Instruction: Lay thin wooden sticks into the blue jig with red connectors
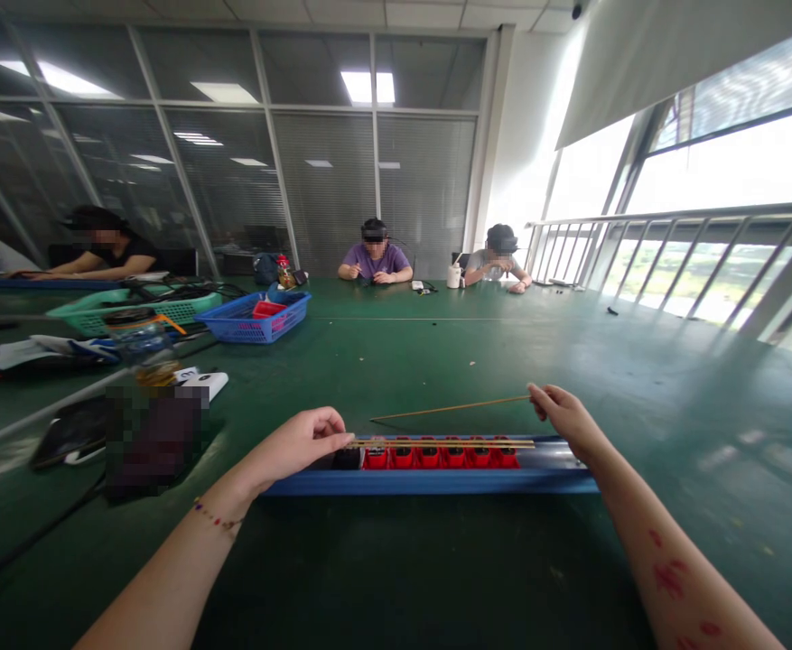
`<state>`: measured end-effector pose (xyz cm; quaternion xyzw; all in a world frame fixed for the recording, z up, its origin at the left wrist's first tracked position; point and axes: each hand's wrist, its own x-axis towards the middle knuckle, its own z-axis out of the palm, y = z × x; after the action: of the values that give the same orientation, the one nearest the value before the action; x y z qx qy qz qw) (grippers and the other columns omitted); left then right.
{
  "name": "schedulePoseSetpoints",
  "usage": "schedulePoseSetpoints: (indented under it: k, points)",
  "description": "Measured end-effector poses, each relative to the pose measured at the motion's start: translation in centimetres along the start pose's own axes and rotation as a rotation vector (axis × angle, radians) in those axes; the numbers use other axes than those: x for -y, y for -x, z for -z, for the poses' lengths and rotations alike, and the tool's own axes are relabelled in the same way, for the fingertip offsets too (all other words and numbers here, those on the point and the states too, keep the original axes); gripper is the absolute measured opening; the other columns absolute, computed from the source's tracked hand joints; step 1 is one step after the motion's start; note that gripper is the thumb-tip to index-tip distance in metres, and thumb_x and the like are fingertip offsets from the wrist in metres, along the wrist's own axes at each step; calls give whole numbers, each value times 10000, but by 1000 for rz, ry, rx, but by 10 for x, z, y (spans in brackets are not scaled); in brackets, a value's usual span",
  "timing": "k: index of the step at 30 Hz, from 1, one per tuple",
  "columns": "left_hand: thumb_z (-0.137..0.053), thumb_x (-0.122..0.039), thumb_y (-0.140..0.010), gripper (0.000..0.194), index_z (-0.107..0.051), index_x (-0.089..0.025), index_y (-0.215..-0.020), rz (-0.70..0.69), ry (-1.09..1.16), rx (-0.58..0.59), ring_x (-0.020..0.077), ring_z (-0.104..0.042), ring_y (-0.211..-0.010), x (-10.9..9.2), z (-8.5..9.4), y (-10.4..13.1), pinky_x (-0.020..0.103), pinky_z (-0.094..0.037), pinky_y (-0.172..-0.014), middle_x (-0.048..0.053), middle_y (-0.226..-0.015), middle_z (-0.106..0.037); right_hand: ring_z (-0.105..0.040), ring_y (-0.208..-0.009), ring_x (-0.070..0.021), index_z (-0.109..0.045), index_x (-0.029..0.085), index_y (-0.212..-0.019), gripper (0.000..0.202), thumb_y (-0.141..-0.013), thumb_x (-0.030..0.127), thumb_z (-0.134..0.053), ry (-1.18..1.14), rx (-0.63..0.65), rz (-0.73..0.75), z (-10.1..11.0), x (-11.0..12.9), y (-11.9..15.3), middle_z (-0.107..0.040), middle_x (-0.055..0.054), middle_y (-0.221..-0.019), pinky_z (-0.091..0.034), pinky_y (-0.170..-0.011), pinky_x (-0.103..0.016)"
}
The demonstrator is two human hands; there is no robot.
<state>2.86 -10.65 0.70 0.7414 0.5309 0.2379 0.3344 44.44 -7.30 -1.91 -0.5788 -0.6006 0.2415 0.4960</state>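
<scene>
In front of me a long blue tray [429,484] holds a row of several small red boxes [401,459] with dark contents. A few thin tan sticks [463,443] stretch lengthwise above the boxes. My left hand [304,442] is closed at their left end, pinching them between thumb and fingers. My right hand [563,413] is closed on one end of another thin stick [453,408]. That stick points left, with its darker tip lower, just beyond the tray. Whether the sticks touch the boxes I cannot tell.
On the left lie a dark pouch [158,438], a white device [212,386], a jar [142,348], a blue basket [260,320] and a green basket [84,314]. Co-workers sit at the green table's far side [375,257]. A railing [694,244] runs along the right.
</scene>
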Motion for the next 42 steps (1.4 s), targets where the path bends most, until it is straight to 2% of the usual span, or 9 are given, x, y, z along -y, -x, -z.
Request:
schedulePoseSetpoints:
  k: [5,10,13,23,28,33,36,39,42]
  points:
    - [-480,-518,-737,359,-574,-173,-773,-35,-73,15,160,-551,-671,-6,3,3,223,-409,-579,2,-717,-611,-499,-522,-115,-597,162,-696,328,-692,486,-545,313,301,88,-22,-1,-17,-562,8,-558,-377,-482,-213]
    - [-431,-532,-756,392,-602,-180,-775,-18,-194,10,166,-553,-675,-9,10,7,218,-399,-583,-1,-718,-624,-578,-641,-140,-646,186,-773,158,-689,291,-564,570,475,235,-37,-3,-34,-654,-11,-694,-428,-587,-214]
    - [-419,-528,-766,388,-614,-192,-783,-22,-251,33,164,-558,-688,-11,17,9,207,-392,-588,-10,-727,-631,-593,-684,-148,-665,197,-778,168,-674,183,-534,677,522,257,-45,-4,-38,-668,-14,-722,-438,-629,-213]
    - [-436,-484,-782,324,-627,-223,-779,-88,-345,48,147,-575,-721,-12,24,11,192,-398,-618,-25,-758,-636,-591,-741,-153,-681,207,-823,243,-679,159,-491,734,522,314,-50,-6,-36,-666,-26,-812,-437,-674,-214]
    - [-480,-455,-770,265,-637,-244,-737,-208,-516,-94,154,-563,-786,-18,26,13,204,-394,-689,-22,-816,-629,-595,-727,-151,-675,203,-822,218,-681,187,-510,731,505,295,-50,-8,-35,-669,-24,-792,-440,-667,-212]
    - [-427,-436,-813,273,-633,-266,-866,-320,-651,-191,155,-563,-800,-30,29,16,213,-401,-700,-11,-881,-633,-597,-733,-147,-675,204,-840,234,-683,175,-504,731,492,282,-49,-8,-34,-674,-19,-804,-438,-671,-205]
    - [-405,-446,-826,302,-633,-260,-893,-408,-720,-304,168,-555,-852,-36,38,18,231,-392,-759,5,-937,-620,-599,-755,-150,-671,199,-870,274,-701,140,-464,744,468,264,-49,-9,-34,-678,-24,-824,-434,-681,-206]
    - [-408,-458,-819,310,-635,-255,-878,-402,-769,-394,170,-560,-824,-36,52,14,232,-395,-731,9,-944,-619,-599,-786,-158,-659,197,-904,306,-731,119,-419,761,437,242,-47,-12,-35,-676,-30,-853,-427,-689,-212]
    - [-421,-449,-808,293,-638,-260,-863,-341,-763,-361,156,-567,-761,-27,61,2,218,-397,-669,-3,-930,-624,-596,-824,-176,-643,188,-940,313,-755,125,-399,781,408,220,-46,-15,-36,-671,-48,-888,-420,-709,-230]
